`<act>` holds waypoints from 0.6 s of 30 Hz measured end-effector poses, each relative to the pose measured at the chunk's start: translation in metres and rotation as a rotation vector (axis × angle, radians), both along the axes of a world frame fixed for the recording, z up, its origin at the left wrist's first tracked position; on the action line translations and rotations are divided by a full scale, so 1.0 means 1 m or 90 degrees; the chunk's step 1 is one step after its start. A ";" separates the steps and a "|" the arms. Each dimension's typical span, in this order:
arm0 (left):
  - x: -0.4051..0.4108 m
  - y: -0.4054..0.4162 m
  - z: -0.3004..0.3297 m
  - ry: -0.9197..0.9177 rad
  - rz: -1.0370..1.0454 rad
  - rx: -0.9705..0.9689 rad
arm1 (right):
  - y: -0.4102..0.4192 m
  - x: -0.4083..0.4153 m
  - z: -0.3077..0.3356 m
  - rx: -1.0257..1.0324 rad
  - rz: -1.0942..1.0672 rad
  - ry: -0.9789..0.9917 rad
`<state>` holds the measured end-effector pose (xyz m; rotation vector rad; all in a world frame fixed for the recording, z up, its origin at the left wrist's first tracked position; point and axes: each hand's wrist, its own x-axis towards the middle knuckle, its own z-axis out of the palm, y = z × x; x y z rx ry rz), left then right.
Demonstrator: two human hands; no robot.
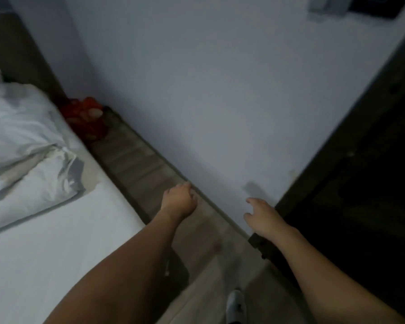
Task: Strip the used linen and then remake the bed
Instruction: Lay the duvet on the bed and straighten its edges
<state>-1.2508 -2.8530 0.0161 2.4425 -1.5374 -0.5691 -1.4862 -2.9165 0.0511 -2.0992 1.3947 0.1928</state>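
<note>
At the bottom edge of the view a light-coloured shoe (236,305) stands on the wood-look floor (136,160), between the two bare forearms that reach forward from the person. The left hand (179,199) is held over the strip of floor that runs between the bed and the wall; its fingers are curled under into a loose fist and no object is seen in it, though motion blur leaves the fingertips unclear. The right hand (261,216) is held in front of the base of the wall, just beside the edge of a dark door or cupboard (360,183); its thumb and fingers are spread and relaxed, and it has hold of nothing. To the left lies the bed (56,242), its near part showing a flat white surface; whether this is a bare mattress or a fitted sheet cannot be told from the picture. Further up the bed a heap of crumpled white linen (26,141) rests on that surface, well apart from both hands, with a patch of beige showing beside its lower edge. Beyond the linen, on the floor in the corner where the bed meets the wall, lies a bundle of red cloth (87,120). The plain white wall (220,90) fills the upper middle of the view, and a blurred fitting (325,5) is mounted on it at the top edge.
</note>
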 end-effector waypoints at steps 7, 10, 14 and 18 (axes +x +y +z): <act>0.120 -0.010 -0.005 0.051 0.390 -0.012 | -0.120 0.183 -0.003 0.029 0.300 0.004; 0.165 -0.006 -0.014 0.070 0.512 -0.001 | -0.136 0.269 -0.006 0.059 0.424 -0.012; 0.240 -0.028 -0.036 0.117 0.612 0.004 | -0.169 0.371 -0.022 0.068 0.497 0.003; 0.325 -0.054 -0.041 0.128 0.691 0.011 | -0.218 0.456 -0.029 0.086 0.524 0.082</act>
